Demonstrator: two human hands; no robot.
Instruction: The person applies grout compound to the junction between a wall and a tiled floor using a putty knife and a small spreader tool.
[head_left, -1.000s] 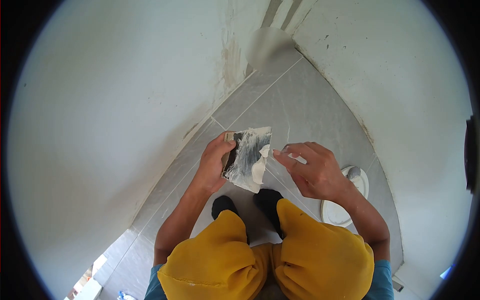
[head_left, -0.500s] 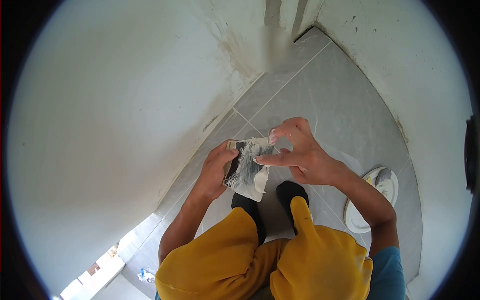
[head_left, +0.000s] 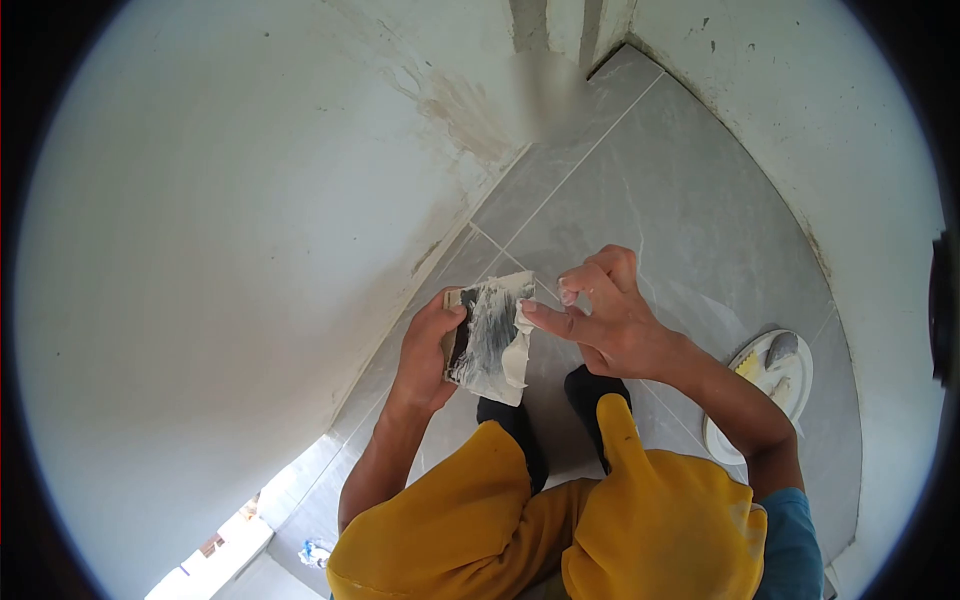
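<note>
My left hand [head_left: 425,355] grips the edge of a wide, flat putty scraper [head_left: 490,325], thumb on top. Its dark face is streaked with white putty, and a thick lump of putty [head_left: 515,362] sits along the right edge. Beside it is my right hand [head_left: 630,330], holding nothing, its fingers apart and smeared with white. One outstretched finger touches the putty at the scraper's upper right edge.
A round white lid [head_left: 722,446] lies on the grey tiled floor [head_left: 690,200] at the right, partly behind my right forearm. It carries a grey tool [head_left: 782,348] and something yellow [head_left: 747,366]. White walls [head_left: 230,250] meet at the far corner.
My right finger has moved from the middle of the scraper's face to its right edge, and putty has gathered there. The view has shifted slightly.
</note>
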